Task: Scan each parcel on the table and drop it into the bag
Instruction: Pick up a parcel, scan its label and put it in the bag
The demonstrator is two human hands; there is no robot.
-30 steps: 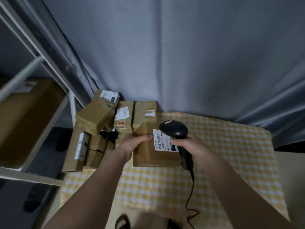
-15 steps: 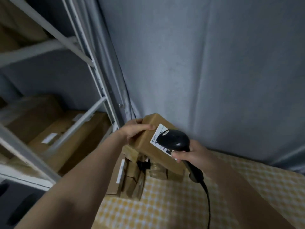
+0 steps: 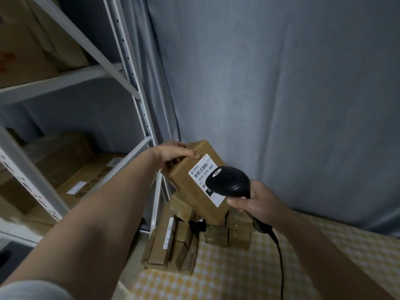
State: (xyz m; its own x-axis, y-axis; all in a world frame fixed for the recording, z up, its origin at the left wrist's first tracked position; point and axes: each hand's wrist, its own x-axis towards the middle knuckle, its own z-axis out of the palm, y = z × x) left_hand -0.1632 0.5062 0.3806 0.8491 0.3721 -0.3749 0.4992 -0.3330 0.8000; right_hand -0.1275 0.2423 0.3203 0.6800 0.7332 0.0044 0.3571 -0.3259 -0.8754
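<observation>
Both hands are occupied: your left hand grips the stiff, probably light brown cardboard parcel by its top corner above the counter; right hand grips the black scanner

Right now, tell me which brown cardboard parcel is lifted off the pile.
The brown cardboard parcel with the white barcode label, gripped by the left hand; the others lie stacked on the table.

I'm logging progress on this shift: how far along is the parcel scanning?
Done: nothing I can confirm, since no bag is in view. In hand: the left hand holds a parcel up, label facing the scanner gripped by the right hand. Left: a pile of parcels waits on the table.
</observation>
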